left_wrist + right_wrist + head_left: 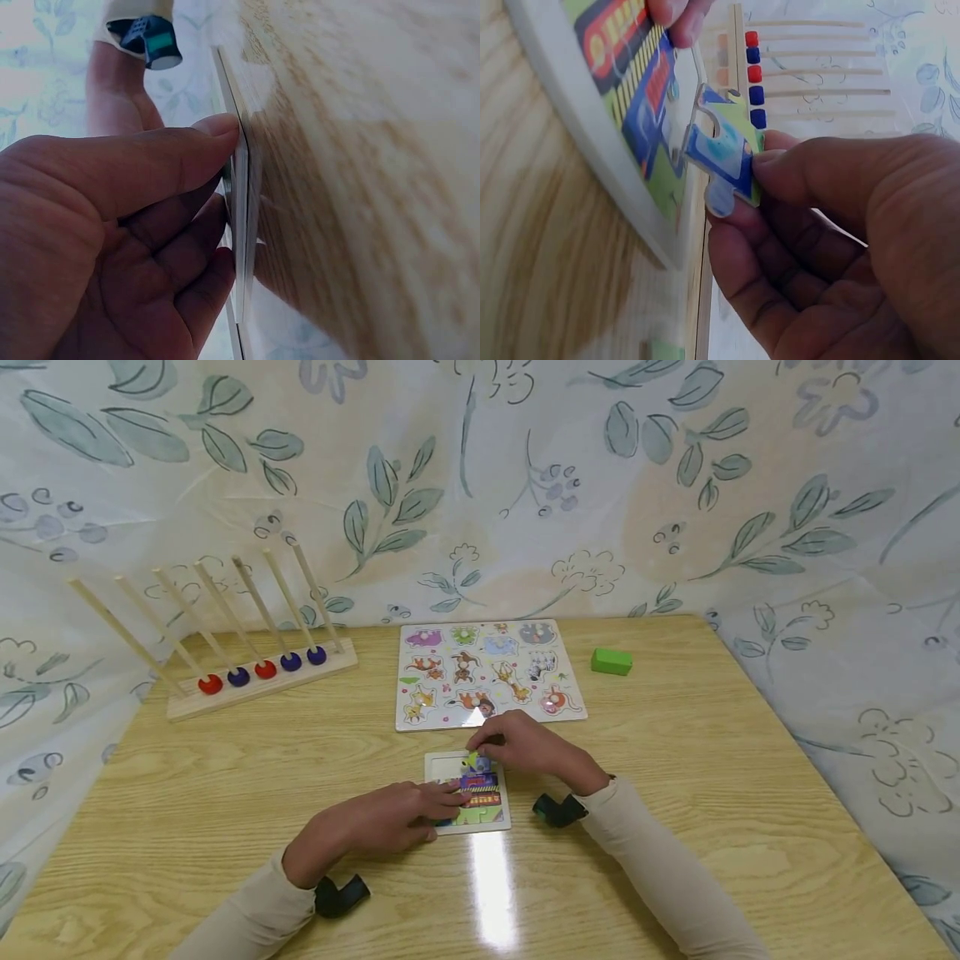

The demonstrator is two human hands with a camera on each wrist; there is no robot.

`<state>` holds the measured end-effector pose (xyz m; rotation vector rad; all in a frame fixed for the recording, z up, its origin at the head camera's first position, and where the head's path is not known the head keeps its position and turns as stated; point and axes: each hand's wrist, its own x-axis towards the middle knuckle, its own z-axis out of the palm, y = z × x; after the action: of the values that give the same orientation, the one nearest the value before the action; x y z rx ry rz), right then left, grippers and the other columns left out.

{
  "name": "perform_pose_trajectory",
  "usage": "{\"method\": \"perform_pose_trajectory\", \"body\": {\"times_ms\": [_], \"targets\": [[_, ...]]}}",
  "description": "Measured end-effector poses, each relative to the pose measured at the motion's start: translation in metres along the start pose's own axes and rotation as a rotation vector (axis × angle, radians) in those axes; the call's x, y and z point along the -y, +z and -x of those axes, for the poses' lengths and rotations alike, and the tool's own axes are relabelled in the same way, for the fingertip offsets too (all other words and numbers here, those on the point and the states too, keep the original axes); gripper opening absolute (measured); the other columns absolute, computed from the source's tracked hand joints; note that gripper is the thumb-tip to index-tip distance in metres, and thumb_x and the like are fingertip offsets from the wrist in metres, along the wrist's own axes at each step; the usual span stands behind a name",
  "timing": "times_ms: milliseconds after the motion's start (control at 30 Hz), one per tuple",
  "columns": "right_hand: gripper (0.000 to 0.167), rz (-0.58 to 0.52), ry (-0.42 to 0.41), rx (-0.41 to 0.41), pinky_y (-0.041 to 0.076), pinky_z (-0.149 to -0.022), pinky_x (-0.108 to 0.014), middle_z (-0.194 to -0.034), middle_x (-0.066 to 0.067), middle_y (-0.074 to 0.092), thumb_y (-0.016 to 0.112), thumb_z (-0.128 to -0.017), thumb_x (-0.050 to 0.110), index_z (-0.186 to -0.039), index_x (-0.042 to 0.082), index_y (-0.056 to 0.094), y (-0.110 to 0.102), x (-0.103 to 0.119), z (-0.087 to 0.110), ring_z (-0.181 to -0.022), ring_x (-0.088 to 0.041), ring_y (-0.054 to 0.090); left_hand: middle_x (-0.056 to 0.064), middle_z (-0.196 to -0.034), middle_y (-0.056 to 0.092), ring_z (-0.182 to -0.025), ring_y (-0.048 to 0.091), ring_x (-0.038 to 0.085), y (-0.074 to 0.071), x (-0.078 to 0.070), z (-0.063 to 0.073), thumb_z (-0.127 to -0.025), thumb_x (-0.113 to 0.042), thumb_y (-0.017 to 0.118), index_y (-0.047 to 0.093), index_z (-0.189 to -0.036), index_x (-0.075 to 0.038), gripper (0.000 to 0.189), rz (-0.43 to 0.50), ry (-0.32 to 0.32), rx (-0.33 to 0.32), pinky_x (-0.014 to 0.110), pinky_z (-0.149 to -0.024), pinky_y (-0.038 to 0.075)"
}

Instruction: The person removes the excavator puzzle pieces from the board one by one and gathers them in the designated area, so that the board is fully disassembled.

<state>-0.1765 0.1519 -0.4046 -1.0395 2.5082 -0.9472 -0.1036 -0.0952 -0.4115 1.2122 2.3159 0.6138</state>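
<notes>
A small square jigsaw puzzle board (pixel 506 827) with a pale frame lies on the table, colourful pieces fitted in its lower part. My left hand (pixel 386 817) holds it at the left side. Its fingers lie over the pieces, and the thumb (pixel 217 126) presses the board's edge. Above the far right part of the board, my right hand (pixel 528 745) pinches a blue and green jigsaw piece (pixel 724 146) between thumb and fingers. That piece is tilted, with a rounded tab and a notch showing. Bare pale backing shows in the board's upper left.
Behind the board lies a larger animal peg puzzle (pixel 483 672). A green block (pixel 611 662) sits to its right. At the back left stands a wooden rack (pixel 262 681) with upright rods and red and blue beads. A patterned cloth (pixel 480 485) hangs behind the table.
</notes>
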Motion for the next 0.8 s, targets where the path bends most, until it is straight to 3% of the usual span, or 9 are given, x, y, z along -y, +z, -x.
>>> {"method": "perform_pose_trajectory", "body": {"times_ms": [300,500,800], "targets": [[0.017,-0.015,-0.011,-0.020,0.050,-0.071,-0.026,-0.100,-0.001,0.071,0.062,-0.095,0.003,-0.103,0.006,0.076,-0.008,-0.012,0.005,-0.085,-0.008,0.062,0.000,-0.151,0.041,-0.140,0.033,0.024,-0.001,-0.001,0.001,-0.097,-0.008,0.058,0.054,-0.140,-0.007,0.043,0.015,0.012,0.002,0.046,-0.109,0.032],[0.017,-0.020,0.060,-0.027,0.047,-0.065,-0.026,-0.099,-0.001,0.071,0.061,-0.095,0.004,-0.104,0.006,0.075,-0.016,-0.016,0.012,-0.076,-0.007,0.058,-0.002,-0.151,0.040,-0.140,0.033,0.022,0.000,0.000,0.001,-0.098,-0.010,0.057,0.052,-0.141,-0.009,0.043,0.007,0.005,0.002,0.044,-0.109,0.033],[0.019,-0.030,0.058,-0.045,0.049,-0.065,-0.027,-0.102,-0.008,0.071,0.060,-0.094,0.000,-0.105,0.002,0.075,-0.030,-0.030,0.023,-0.081,-0.010,0.063,0.000,-0.151,0.040,-0.140,0.033,0.023,-0.005,-0.004,0.002,-0.098,-0.008,0.056,0.053,-0.141,-0.007,0.043,-0.005,0.010,0.011,0.047,-0.109,0.032]]}}
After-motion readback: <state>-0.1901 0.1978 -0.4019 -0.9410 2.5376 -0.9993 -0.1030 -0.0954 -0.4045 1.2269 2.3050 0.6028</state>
